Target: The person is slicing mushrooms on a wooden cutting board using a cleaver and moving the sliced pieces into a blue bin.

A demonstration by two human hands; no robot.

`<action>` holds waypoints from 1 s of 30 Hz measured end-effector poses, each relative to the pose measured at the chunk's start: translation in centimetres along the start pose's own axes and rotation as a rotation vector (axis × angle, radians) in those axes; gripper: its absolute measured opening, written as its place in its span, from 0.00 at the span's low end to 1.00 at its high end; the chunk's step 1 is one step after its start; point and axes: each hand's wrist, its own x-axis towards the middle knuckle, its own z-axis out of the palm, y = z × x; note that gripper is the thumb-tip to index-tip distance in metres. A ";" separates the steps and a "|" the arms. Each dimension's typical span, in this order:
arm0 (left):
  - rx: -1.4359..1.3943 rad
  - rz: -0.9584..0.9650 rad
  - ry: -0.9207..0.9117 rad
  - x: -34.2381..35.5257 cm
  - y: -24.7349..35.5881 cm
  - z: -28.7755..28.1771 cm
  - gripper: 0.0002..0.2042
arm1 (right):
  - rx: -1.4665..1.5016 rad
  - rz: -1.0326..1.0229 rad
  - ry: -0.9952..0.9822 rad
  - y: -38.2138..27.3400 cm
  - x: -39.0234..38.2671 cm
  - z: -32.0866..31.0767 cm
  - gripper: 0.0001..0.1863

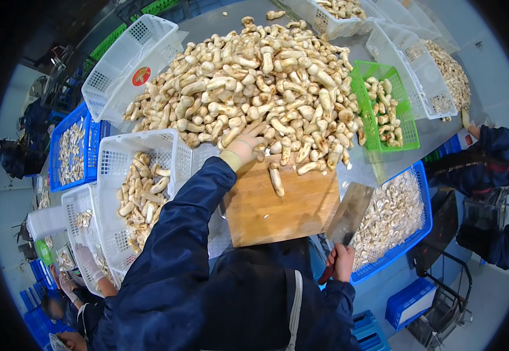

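A big heap of pale, brown-stained mushrooms (pixel 254 76) covers the steel table. My left hand (pixel 244 143), with a pale glove cuff at the wrist, reaches onto the heap's near edge, fingers stretched over the mushrooms. Beneath it lies a wooden cutting board (pixel 278 216), with a single mushroom (pixel 276 178) lying apart near its back. At the board's right, my right hand (pixel 340 262) grips the dark red handle of a wide cleaver (pixel 351 207), blade angled up and away from me.
A white crate (pixel 111 222) of mushrooms stands left, a green basket (pixel 409 137) right, a blue crate of slices (pixel 383 234) right of the cleaver. More crates (pixel 102 76) line the back. Co-workers appear lower left (pixel 90 263) and at right (pixel 488 158).
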 end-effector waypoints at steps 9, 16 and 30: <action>-0.003 -0.347 0.226 -7.2 -2.2 -1.2 0.13 | -0.242 -0.120 0.051 2.5 3.7 2.4 0.06; -0.025 -0.404 0.303 -2.0 2.5 -0.9 0.15 | -0.453 -0.226 0.010 2.9 5.8 0.4 0.07; 0.274 -0.057 -0.275 -2.3 1.7 -2.9 0.21 | -0.600 -0.239 -0.053 1.0 5.9 0.0 0.08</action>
